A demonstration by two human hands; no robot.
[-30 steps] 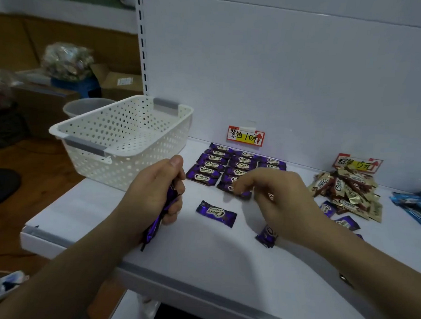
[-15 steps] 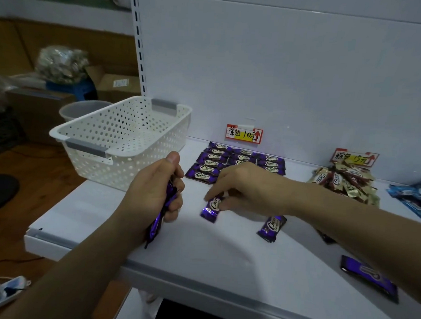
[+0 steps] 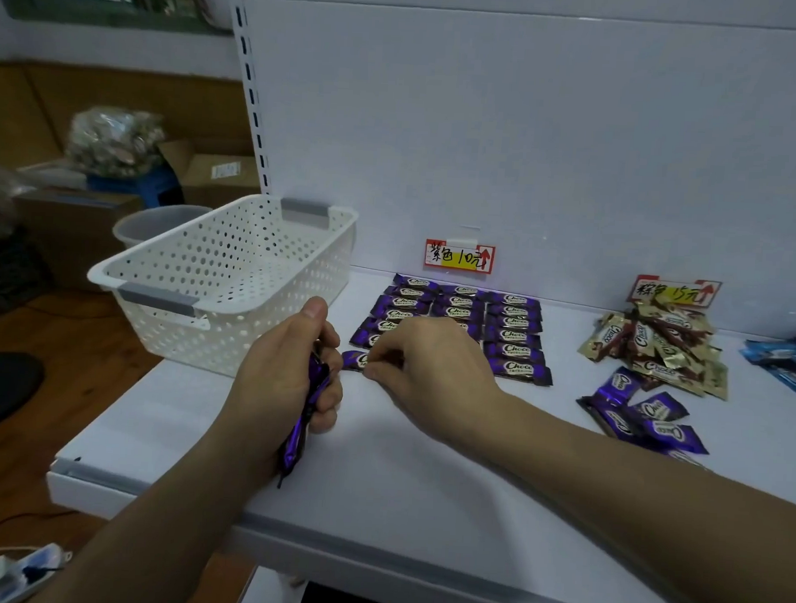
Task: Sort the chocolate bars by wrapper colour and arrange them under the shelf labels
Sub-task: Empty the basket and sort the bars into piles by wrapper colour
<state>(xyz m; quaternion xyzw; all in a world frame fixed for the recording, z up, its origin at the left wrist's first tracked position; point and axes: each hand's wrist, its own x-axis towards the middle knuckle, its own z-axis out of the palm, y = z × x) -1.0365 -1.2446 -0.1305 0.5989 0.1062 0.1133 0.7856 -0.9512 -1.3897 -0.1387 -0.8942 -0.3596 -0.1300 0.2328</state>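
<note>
The left hand (image 3: 281,378) grips a bundle of purple-wrapped chocolate bars (image 3: 292,445). The right hand (image 3: 429,372) pinches a single purple bar (image 3: 352,359) lying on the white shelf (image 3: 423,487), at the front of the neat purple rows (image 3: 514,335) below the red-and-yellow label (image 3: 459,256) at the back edge. A white perforated plastic basket (image 3: 231,283) sits near the shelf's left edge.

One wide-angle camera, worn on the person's head, looks forward and down from above and behind the hands. It sits close: both bare forearms run in from the lower edge, and the left hand (image 3: 286,378) and right hand (image 3: 429,372) meet near mid-frame. Lettering on the purple-wrapped chocolate bars (image 3: 513,349) just beyond the right hand reads clearly. Past the hands stands the upright white back panel (image 3: 533,147); beneath them lies the flat white shelf board (image 3: 423,487). Left of the left hand are a white perforated plastic basket (image 3: 158,261) and brown wooden floor (image 3: 8,488).
</note>
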